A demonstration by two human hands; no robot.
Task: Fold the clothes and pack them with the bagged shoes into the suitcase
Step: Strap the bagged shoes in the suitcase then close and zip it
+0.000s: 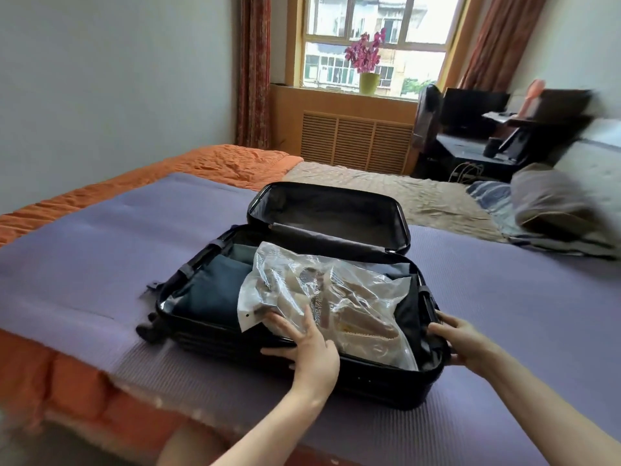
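Some folded clothes (pixel 211 290) in the suitcase (pixel 369 381) lie partly hidden under bagged shoes (pixel 336 290).

Bagged shoes (pixel 329 297) on clothes (pixel 211 290) in suitcase (pixel 369 381) (left hand (pixel 312 351) on top)
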